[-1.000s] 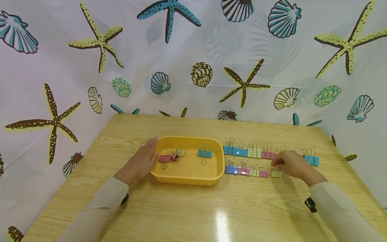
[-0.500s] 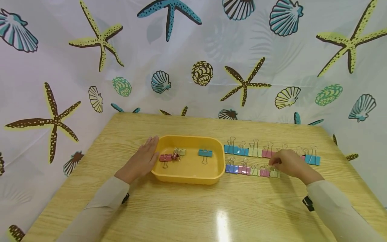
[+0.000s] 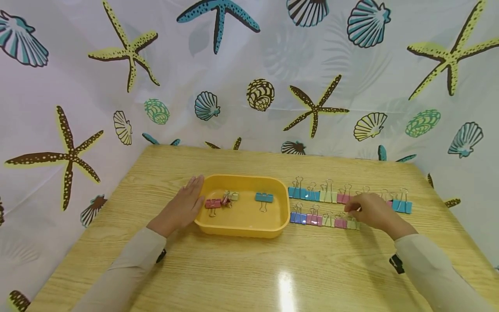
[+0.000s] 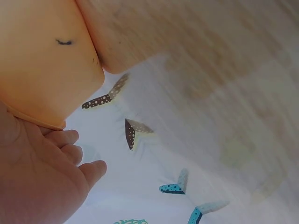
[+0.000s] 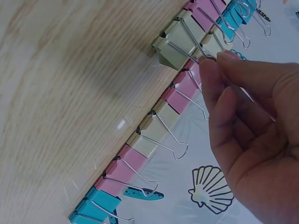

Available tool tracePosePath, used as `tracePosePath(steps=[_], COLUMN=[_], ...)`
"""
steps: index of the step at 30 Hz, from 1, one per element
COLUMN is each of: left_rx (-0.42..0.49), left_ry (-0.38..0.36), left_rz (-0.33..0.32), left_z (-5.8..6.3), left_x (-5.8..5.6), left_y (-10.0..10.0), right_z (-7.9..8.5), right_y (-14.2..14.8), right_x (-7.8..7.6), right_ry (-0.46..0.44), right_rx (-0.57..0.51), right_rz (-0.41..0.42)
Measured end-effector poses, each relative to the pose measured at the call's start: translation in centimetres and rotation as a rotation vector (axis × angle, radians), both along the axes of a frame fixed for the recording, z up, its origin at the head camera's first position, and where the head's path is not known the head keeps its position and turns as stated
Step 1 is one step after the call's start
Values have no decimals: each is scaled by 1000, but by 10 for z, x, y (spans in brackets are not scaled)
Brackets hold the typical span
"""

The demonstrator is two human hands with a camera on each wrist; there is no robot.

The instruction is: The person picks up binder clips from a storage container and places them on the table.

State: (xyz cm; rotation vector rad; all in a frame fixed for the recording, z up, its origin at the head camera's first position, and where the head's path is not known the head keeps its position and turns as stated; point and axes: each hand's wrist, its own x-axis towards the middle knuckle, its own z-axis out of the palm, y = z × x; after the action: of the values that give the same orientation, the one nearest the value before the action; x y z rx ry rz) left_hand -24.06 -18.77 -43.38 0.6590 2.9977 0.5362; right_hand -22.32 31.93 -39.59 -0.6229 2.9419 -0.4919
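My right hand pinches the wire handle of a pale green binder clip between thumb and forefinger. That clip sits at the right end of the front row, against a pink binder clip. Flat and straight-fingered, my left hand rests against the left side of a yellow plastic bin. Inside the bin lie a blue binder clip, a red-pink one, a pale green one and a small dark pink one seen end-on.
Behind the front row runs a back row of blue, pale green and pink binder clips, partly hidden by my right hand. Both rows start beside the bin's right wall on the wooden table. A patterned cloth hangs behind and along the sides.
My right hand has slid slightly left with the pale green clip, and the small gap to the pink clip has closed. The left hand and the bin have stayed put.
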Motion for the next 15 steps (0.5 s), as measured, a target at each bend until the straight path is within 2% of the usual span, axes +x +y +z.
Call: tracePosePath(steps=[8, 15], left_rx=[7, 9], left_ry=[-1, -23], left_rz=[4, 7], left_z=[1, 2], left_x=[0, 1], left_y=[1, 1], right_z=[7, 26], right_y=[-7, -26], right_x=[6, 10], right_ry=[42, 110], right_rx=[26, 43], right_rz=[-41, -43])
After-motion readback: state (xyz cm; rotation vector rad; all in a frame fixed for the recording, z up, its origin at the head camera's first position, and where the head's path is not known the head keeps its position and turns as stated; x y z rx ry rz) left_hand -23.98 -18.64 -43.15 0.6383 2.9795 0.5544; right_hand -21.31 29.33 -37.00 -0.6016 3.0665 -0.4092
